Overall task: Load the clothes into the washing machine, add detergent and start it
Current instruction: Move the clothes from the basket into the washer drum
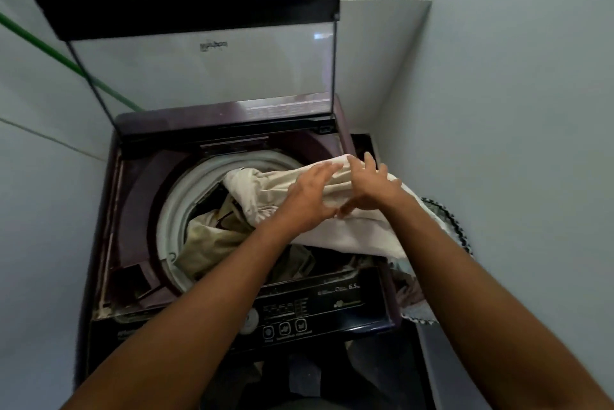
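A dark maroon top-loading washing machine (133,210) stands below me with its glass lid (206,77) raised upright. Clothes (212,237) lie in the drum, beige and patterned. A large cream-white cloth (352,230) hangs over the drum's right rim and the machine's right edge. My left hand (307,202) lies flat on this cloth with fingers spread. My right hand (368,185) rests on the same cloth just to the right, fingers spread over its bunched upper edge. The thumbs almost touch. The control panel (299,313) runs along the front edge under my forearms.
Pale walls close in on the left and right. A green hose (66,61) runs along the left wall. A basket with a black-and-white woven rim (455,227) stands to the right of the machine, partly hidden by my right arm and the cloth.
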`<state>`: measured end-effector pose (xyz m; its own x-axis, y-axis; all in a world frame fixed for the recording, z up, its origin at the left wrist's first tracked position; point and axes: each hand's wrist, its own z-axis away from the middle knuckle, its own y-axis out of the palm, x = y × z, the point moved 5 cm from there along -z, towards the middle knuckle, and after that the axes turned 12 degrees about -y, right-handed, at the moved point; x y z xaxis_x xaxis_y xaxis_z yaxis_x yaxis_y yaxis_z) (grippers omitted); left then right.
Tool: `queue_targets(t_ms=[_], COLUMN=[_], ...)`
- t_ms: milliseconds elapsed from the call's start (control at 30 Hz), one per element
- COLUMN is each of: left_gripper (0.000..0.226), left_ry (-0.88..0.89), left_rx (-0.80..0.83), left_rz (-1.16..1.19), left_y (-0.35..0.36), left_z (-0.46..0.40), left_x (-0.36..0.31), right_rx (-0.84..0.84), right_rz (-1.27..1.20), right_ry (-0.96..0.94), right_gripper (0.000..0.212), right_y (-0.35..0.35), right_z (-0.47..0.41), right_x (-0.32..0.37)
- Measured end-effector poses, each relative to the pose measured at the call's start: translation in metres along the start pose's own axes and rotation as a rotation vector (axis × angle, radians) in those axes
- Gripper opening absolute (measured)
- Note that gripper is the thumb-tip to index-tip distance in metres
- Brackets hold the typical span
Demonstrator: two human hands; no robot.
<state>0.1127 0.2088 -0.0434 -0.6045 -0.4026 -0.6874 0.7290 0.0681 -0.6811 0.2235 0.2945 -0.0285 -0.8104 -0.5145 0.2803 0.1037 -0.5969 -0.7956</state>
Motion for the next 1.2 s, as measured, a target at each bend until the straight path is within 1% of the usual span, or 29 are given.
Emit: queue_targets(t_ms=[67,133,200,300,367,433,467,533,567,600,633,733,867,967,1067,1200], left_gripper=[0.104,0.109,0.113,0.117,0.116,0.113,0.112,0.108,0.105,0.103,0.101,0.089,0.069,0.059,0.047,0.034], left_ry=[0.042,0.062,0.091,0.089,0.084,0.087,0.094,0.101,0.087,0.064,0.035,-0.016,0.016,0.043,0.040,0.044], left_rx=[0.062,0.124,0.167,0.197,0.200,0.194,0.188,0.163,0.146,0.128,0.112,0.020,-0.137,-0.275,-0.410,-0.533], left_rz=[-0.105,-0.181,-0.239,-0.296,-0.315,-0.326,-0.317,-0.236,-0.175,-0.120,-0.079,-0.007,0.074,0.134,0.180,0.212], left_y=[0.017,0.029,0.039,0.045,0.045,0.044,0.042,0.039,0.036,0.033,0.030,0.013,-0.021,-0.047,-0.076,-0.112], left_z=[-0.004,-0.003,-0.003,-0.006,-0.008,-0.010,-0.011,-0.011,-0.011,-0.011,-0.010,-0.011,-0.005,0.007,0.022,0.045], left_x=[-0.018,-0.033,-0.042,-0.043,-0.042,-0.041,-0.041,-0.040,-0.040,-0.040,-0.039,-0.034,-0.026,-0.019,-0.007,0.015], right_rx=[0.100,0.186,0.266,0.281,0.269,0.237,0.201,0.107,0.058,0.014,-0.029,-0.174,-0.395,-0.490,-0.510,-0.436], right_rz=[-0.043,-0.129,-0.244,-0.416,-0.514,-0.550,-0.527,-0.388,-0.323,-0.284,-0.272,-0.341,-0.523,-0.650,-0.774,-0.910], right_ry=[-0.010,-0.037,-0.045,-0.070,-0.103,-0.115,-0.126,-0.151,-0.149,-0.147,-0.147,-0.178,-0.278,-0.393,-0.483,-0.601], right_gripper=[0.141,0.147,0.142,0.130,0.110,0.087,0.070,0.032,0.016,0.005,0.004,0.017,0.019,0.028,0.030,0.032], right_y=[0.005,0.011,0.017,0.025,0.028,0.025,0.021,0.009,0.003,-0.002,-0.005,-0.017,-0.030,-0.036,-0.041,-0.034], right_z=[0.006,0.014,0.024,0.029,0.028,0.026,0.024,0.018,0.015,0.013,0.010,0.005,0.006,0.012,0.018,0.010], right_x=[-0.029,-0.049,-0.062,-0.073,-0.074,-0.072,-0.070,-0.065,-0.063,-0.060,-0.056,-0.042,-0.018,0.012,0.051,0.096])
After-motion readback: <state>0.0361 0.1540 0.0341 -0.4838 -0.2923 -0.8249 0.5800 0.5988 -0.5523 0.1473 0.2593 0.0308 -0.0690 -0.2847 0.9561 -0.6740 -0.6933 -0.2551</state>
